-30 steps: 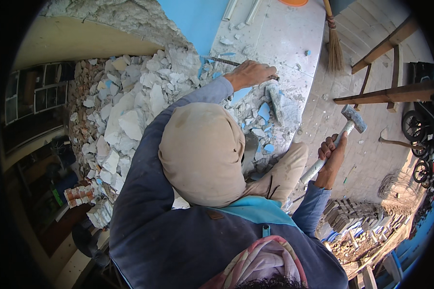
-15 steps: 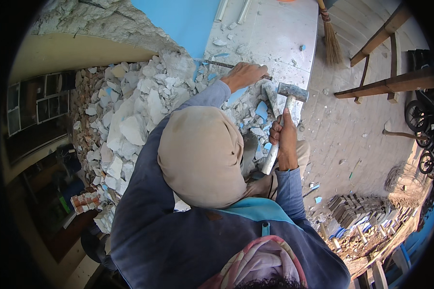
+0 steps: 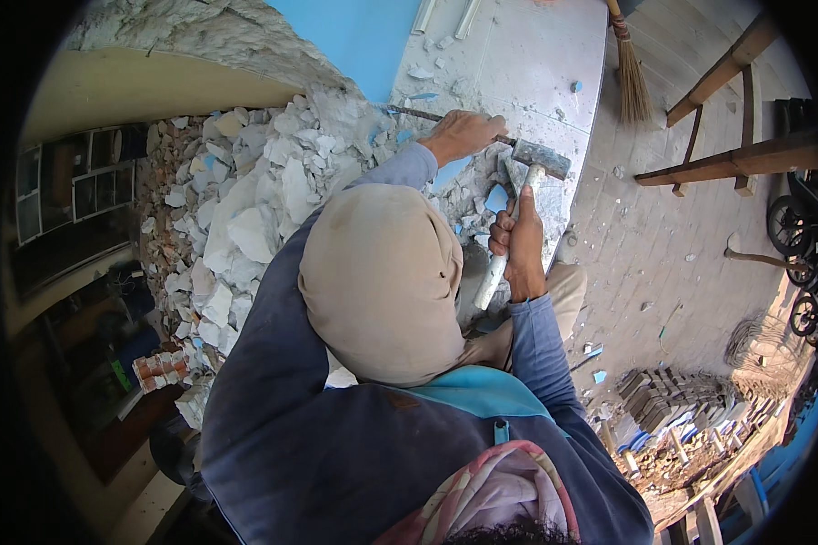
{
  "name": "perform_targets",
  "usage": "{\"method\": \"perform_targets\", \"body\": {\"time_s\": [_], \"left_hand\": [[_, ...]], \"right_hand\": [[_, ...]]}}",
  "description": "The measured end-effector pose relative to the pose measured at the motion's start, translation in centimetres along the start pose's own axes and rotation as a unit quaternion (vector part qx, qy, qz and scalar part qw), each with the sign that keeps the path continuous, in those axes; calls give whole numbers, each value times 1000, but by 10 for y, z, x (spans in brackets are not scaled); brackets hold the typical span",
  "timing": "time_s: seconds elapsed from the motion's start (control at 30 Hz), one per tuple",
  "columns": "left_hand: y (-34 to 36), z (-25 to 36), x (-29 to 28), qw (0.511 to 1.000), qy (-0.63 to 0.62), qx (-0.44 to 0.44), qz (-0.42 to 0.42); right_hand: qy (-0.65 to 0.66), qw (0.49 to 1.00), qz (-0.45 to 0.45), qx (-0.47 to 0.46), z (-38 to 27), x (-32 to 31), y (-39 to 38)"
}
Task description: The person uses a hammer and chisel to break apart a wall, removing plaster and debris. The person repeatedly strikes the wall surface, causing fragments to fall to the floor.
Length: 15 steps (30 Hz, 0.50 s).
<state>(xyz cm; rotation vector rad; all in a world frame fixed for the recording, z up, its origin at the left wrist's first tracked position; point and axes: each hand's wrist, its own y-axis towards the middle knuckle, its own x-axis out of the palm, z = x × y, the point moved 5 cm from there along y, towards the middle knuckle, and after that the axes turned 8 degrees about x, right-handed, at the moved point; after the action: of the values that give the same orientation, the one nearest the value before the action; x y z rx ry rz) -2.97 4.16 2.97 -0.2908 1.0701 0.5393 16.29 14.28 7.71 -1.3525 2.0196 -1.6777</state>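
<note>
Head view: L hand (image 3: 464, 136) is closed round a dark metal rod (image 3: 413, 112), fingers curled over it; R hand (image 3: 518, 238) is wrapped tight on the pale handle of a hammer (image 3: 543, 160), thumb laid up along it. Rod lies roughly crosswise, far end by the foot of a blue wall (image 3: 350, 41), near end right at the hammer head; can't tell for sure whether they touch. Looks like the striking step, approx. at contact. Next move prob. calls for a steady L grip, rod in line, hammer face square to its end, knuckles clear.

Surface: pale slab (image 3: 527, 68), dusty, w/ grey & blue chips; big rubble heap (image 3: 245, 213) to the left, under a broken masonry edge (image 3: 214, 41). Right side: paved ground (image 3: 645, 245), straw broom (image 3: 632, 77), timber frame (image 3: 732, 170), motorbikes (image 3: 795, 232) at the rim.
</note>
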Motion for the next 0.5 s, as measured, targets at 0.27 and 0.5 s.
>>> {"method": "perform_targets", "body": {"time_s": [0.27, 0.5], "left_hand": [[-3, 0, 0, 999, 19, 4, 43], [2, -8, 8, 999, 2, -2, 40]], "right_hand": [[83, 971, 130, -182, -100, -130, -61], [260, 909, 224, -235, -75, -15, -38]]}}
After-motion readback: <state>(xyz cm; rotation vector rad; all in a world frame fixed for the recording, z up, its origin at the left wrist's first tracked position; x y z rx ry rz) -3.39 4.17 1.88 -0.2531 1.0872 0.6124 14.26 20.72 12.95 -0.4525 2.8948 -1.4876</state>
